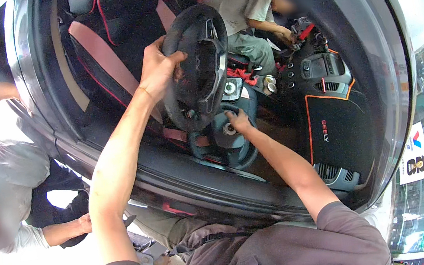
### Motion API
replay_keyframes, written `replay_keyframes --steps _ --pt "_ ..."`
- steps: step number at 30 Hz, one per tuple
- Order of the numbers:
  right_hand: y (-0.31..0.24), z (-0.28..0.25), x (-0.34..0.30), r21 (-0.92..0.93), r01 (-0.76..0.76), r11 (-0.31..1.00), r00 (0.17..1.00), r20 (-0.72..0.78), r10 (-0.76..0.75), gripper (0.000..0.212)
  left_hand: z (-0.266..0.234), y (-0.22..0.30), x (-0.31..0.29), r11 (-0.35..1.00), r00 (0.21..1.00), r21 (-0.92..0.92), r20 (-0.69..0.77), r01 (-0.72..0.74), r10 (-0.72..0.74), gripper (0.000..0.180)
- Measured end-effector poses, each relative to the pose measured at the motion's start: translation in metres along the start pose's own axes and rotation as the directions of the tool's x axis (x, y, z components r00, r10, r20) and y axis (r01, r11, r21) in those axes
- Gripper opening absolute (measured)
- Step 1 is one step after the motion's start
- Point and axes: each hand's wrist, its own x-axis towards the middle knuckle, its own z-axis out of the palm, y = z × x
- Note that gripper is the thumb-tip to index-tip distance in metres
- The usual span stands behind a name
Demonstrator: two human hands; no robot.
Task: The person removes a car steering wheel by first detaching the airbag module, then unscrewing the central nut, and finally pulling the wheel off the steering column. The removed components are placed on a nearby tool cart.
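My left hand (159, 68) grips the rim of a black steering wheel (173, 91), its thumb across the rim. This wheel is held up in front of the seat, tilted, with an open middle and silver trim on its spokes. Below it and to the right is a second dark steering wheel (251, 158) with a round metal piece at its hub. My right hand (239, 122) is closed around this second wheel's upper rim, thumb toward the hub. Whether the second wheel is fixed or loose I cannot tell.
Black seats with pink panels (100, 47) and red piping lie behind the wheels. Across the cabin a co-worker (243, 10) bends over parts near the dashboard (339, 124), which has orange trim. Another person (8, 163) stands outside at left. The dark door frame (207, 210) curves before me.
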Motion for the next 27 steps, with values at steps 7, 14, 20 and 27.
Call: replay_keyframes --steps 7,14,20,27 --pt "-0.008 -0.068 -0.027 0.752 -0.099 0.651 0.991 0.016 0.133 0.072 0.007 0.02 -0.016 0.998 0.986 -0.056 0.162 -0.019 0.028 0.041" --pt "-0.063 -0.109 -0.089 0.914 -0.027 0.404 0.981 -0.053 0.186 0.075 0.002 0.025 -0.02 0.986 0.945 -0.167 0.325 0.027 0.029 0.036" --pt "-0.045 -0.104 -0.103 0.915 0.226 0.335 0.932 -0.303 0.198 0.072 0.007 0.024 -0.018 0.981 0.957 -0.179 0.29 0.07 -0.015 0.017" --pt "-0.075 -0.134 -0.142 0.934 0.101 0.342 0.967 -0.172 0.186 0.068 0.0 0.013 -0.013 0.949 0.968 -0.259 0.22 0.178 -0.121 0.013"
